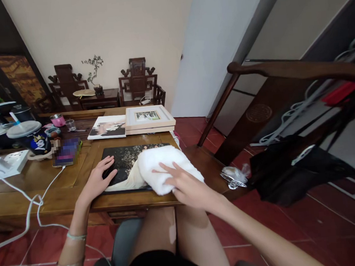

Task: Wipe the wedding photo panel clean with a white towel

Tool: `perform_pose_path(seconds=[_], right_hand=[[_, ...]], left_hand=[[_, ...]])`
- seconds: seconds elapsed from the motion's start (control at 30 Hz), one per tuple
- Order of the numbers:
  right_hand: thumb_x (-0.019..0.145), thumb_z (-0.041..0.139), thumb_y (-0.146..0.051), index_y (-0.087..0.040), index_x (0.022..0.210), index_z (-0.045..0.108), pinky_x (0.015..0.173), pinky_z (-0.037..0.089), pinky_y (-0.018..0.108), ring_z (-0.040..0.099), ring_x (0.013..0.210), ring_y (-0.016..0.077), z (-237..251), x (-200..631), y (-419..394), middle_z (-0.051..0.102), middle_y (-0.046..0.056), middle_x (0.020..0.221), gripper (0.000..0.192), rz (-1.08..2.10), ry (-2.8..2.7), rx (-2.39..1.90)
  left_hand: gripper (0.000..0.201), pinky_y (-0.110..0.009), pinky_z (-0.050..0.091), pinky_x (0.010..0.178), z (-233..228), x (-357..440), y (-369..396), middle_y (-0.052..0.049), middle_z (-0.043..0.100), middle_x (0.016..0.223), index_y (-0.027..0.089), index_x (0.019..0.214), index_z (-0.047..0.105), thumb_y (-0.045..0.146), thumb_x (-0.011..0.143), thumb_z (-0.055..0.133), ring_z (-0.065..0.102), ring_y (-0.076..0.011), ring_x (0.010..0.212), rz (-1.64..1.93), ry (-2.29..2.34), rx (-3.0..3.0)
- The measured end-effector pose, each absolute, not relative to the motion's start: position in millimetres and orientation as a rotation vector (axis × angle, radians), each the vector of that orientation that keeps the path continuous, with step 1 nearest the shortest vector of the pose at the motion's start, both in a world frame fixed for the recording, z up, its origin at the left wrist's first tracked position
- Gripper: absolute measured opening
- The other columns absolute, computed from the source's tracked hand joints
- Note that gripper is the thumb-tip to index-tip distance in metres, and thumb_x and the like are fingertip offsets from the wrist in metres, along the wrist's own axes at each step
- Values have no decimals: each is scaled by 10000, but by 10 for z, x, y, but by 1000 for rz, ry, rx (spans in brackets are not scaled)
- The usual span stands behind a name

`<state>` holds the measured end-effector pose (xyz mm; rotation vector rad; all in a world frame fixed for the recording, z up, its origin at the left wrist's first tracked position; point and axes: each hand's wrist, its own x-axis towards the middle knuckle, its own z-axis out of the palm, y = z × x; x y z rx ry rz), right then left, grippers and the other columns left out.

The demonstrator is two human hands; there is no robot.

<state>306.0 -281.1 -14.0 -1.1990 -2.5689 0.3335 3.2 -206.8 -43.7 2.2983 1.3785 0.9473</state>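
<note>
A dark photo panel (122, 160) showing a pale gown lies flat on the wooden table in front of me. My left hand (102, 175) rests on its left edge with the fingers spread, gripping nothing. On the panel's right part sits a folded white towel (155, 159), which covers that side and hangs past its near edge. My right hand (183, 184) presses on the towel from the near right, some fingers stretched over the top and the others bent against the cloth.
Behind the panel lie a white-edged photo print (107, 128) and stacked light wooden frames (150, 125). To the left are a phone (68, 153) on a white cable, a power strip (10, 164) and a lidded cup (35, 139). A wooden chair (256, 109) stands at the right.
</note>
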Motion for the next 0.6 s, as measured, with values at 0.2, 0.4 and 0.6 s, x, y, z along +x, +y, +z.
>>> perform_pose_path(seconds=[0.2, 0.4, 0.6], right_hand=[[657, 376, 25, -141, 1095, 641, 1073, 253, 532, 306, 1358, 271, -202, 3125, -1839, 592, 130, 1258, 538, 198, -2494, -1349], [698, 372, 9, -127, 1097, 650, 998, 373, 404, 483, 1231, 270, -191, 3170, -1518, 653, 133, 1141, 505, 148, -2424, -1461], [657, 371, 29, -125, 1090, 630, 1073, 198, 610, 189, 1393, 321, -316, 3192, -2258, 413, 123, 1431, 528, 128, -2455, -1465]], left_hand=[[525, -458, 276, 1107, -440, 7, -2064, -109, 488, 1379, 170, 1248, 564, 510, 855, 492, 408, -239, 1307, 927, 1383, 2269], [504, -432, 270, 1112, -454, 6, -2044, -98, 523, 1348, 172, 1230, 581, 497, 912, 363, 425, -219, 1294, 971, 1373, 2237], [558, -420, 217, 1130, -437, 5, -2070, -81, 394, 1453, 191, 1328, 483, 525, 894, 377, 327, -218, 1355, 847, 1399, 2151]])
